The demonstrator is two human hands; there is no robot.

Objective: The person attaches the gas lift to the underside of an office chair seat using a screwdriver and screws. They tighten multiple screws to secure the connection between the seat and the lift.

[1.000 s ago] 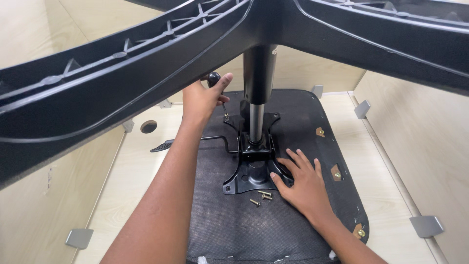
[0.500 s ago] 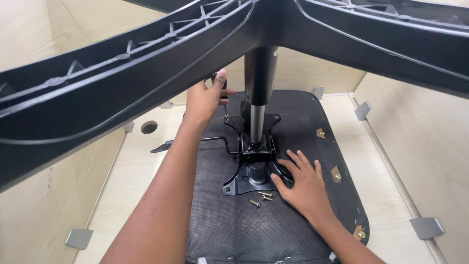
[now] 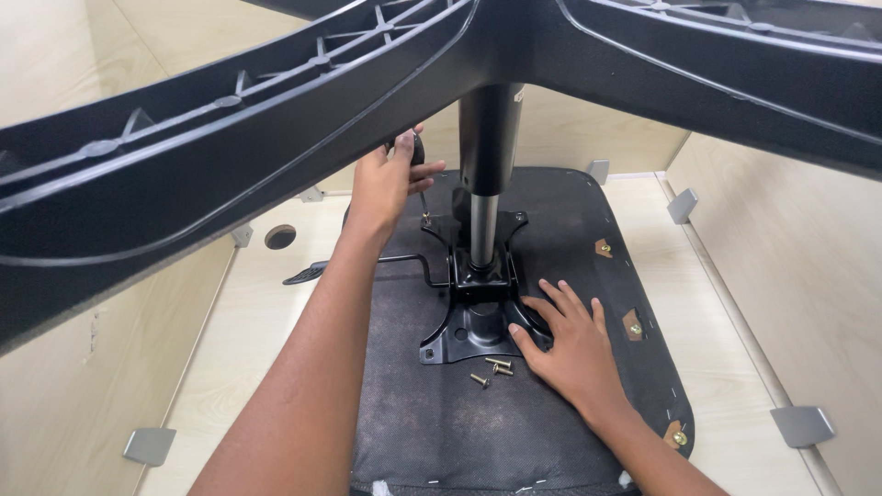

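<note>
Our left hand (image 3: 386,184) has its fingers closed round the black handle of a screwdriver (image 3: 418,156), tip down at the black metal mounting plate (image 3: 478,321). Our right hand (image 3: 570,344) lies flat, fingers spread, touching the plate's edge on the upturned black fabric seat underside (image 3: 478,432). Loose brass screws (image 3: 491,369) lie just beside it. The seat rests on a pale wood-grain worktop (image 3: 248,349) enclosed by cream walls (image 3: 808,239).

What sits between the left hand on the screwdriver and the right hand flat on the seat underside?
In the head view, the chair's gas-lift column and black mounting plate stand between left hand and right hand.
</note>
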